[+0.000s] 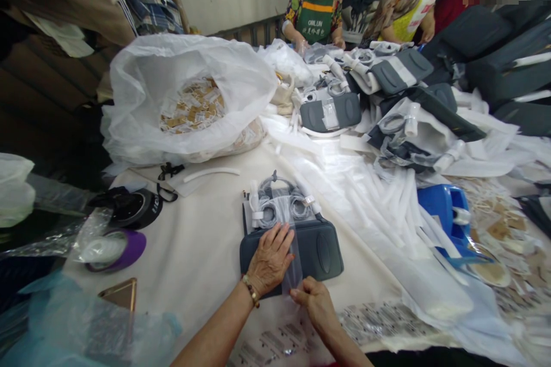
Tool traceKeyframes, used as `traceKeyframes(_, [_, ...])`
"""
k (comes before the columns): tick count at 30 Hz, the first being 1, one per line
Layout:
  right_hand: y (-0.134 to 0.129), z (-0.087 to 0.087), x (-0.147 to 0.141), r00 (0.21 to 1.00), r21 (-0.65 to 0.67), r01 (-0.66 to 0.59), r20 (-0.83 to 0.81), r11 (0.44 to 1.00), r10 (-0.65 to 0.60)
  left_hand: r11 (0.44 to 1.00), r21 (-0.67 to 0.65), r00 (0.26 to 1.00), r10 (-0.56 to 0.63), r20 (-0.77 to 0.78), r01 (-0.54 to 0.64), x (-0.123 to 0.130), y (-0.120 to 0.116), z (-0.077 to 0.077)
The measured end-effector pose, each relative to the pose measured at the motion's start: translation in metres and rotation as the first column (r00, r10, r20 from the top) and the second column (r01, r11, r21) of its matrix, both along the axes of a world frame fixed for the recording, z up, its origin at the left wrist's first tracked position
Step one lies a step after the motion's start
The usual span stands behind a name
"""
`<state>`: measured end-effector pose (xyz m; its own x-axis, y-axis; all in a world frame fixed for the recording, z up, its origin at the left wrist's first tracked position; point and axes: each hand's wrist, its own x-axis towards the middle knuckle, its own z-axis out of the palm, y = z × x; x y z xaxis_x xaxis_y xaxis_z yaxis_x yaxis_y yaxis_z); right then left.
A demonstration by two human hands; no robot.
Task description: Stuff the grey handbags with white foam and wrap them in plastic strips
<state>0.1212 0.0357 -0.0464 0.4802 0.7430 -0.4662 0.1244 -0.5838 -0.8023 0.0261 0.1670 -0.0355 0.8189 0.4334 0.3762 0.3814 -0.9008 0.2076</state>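
Observation:
A dark grey-blue padded bag (326,246) lies flat in front of me, with bundled grey straps (297,205) and white foam-wrapped parts at its far edge. A translucent plastic strip (295,266) runs across its middle, front to back. My left hand (269,261) rests on the bag and the strip's edge, fingers stretched out flat. Just right of it, my right hand (313,298) pinches the near end of the strip between thumb and fingers. The underside of the bag is hidden.
At back left stands a large plastic bag (241,86) of tags. Left are a black strap roll (133,206), a purple tape roll (124,249) and a phone (120,295). Foam tubes (387,206) and a blue tape dispenser (443,212) lie right. Two co-workers stand behind piled bags (331,112).

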Motion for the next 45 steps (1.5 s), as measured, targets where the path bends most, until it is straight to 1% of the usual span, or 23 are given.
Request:
traceKeyframes(4, [-0.006,-0.002,0.0,0.997,-0.052,-0.017,-0.08,0.999,0.012,1.0,0.007,1.0,0.005,-0.012,-0.004,0.0,0.0,-0.001])
traceKeyframes(9, [-0.018,-0.011,-0.005,0.988,-0.131,-0.022,-0.156,0.991,0.001,1.0,-0.001,1.0,-0.001,-0.028,0.001,-0.001,0.0,-0.001])
traceKeyframes(13, [-0.026,-0.015,-0.007,0.983,-0.175,-0.017,-0.185,0.984,-0.016,1.0,-0.001,0.999,-0.011,-0.03,0.011,-0.001,0.0,0.0])
traceKeyframes(19, [-0.028,-0.015,0.0,0.978,-0.23,-0.041,-0.208,0.972,-0.008,1.0,-0.011,0.999,-0.017,-0.034,0.017,-0.001,0.0,0.001])
traceKeyframes(27, [-0.03,-0.013,0.01,0.994,-0.246,-0.053,-0.107,0.968,0.027,1.0,0.005,0.999,-0.025,-0.048,0.025,-0.001,0.0,-0.001])
traceKeyframes(31, [-0.037,-0.004,0.019,0.999,-0.222,-0.043,-0.013,0.974,0.041,0.999,0.023,0.997,-0.024,-0.072,0.026,0.0,-0.001,-0.004])
traceKeyframes(35, [-0.055,0.009,0.032,0.992,-0.195,0.045,0.123,0.98,-0.021,0.999,0.012,0.993,-0.031,-0.111,0.033,0.0,0.0,-0.005])
traceKeyframes(37, [-0.062,0.012,0.033,0.985,-0.203,0.083,0.165,0.976,-0.049,1.0,0.008,0.993,-0.028,-0.116,0.029,0.0,0.0,-0.005])
traceKeyframes(40, [-0.065,0.01,0.025,0.983,-0.224,0.091,0.175,0.97,-0.052,1.0,0.002,0.993,-0.024,-0.118,0.025,0.0,0.0,-0.005])
traceKeyframes(45, [-0.057,-0.002,0.01,0.989,-0.269,0.099,0.135,0.958,-0.064,1.0,-0.004,0.989,-0.028,-0.142,0.027,0.0,0.001,-0.005])
